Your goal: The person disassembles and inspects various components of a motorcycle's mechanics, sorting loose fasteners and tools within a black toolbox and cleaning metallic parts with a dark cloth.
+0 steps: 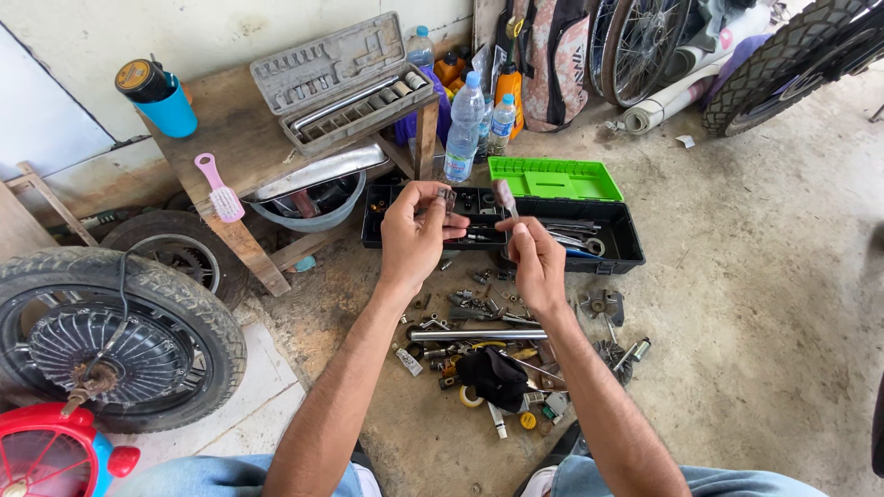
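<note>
Over the concrete floor (737,276), both hands are up around centre frame, right above the open black toolbox (617,241) with the green lid (552,179). Left hand (412,237) has its grip pinched on a small dark metal part (448,197), thumb and fingertips pressed on it, held at about 1 o'clock from the palm. Right hand (536,262) is pinching a short tool (505,199) (reddish handle, maybe a small driver, hard to say), long axis standing nearly upright, leaning a touch toward 11 o'clock.

The bit that matters: the part sits at roughly 9 o'clock from the tool's top, close by but not touching, so the gap between them runs sideways. Both hands look about equally near that gap.

Down at 6 o'clock from the hands there's a scatter of bolts, sockets and a chrome tube (477,335) on the floor. At 10 o'clock, a wooden tabletop (230,129) carries a grey socket set case (339,78).
</note>
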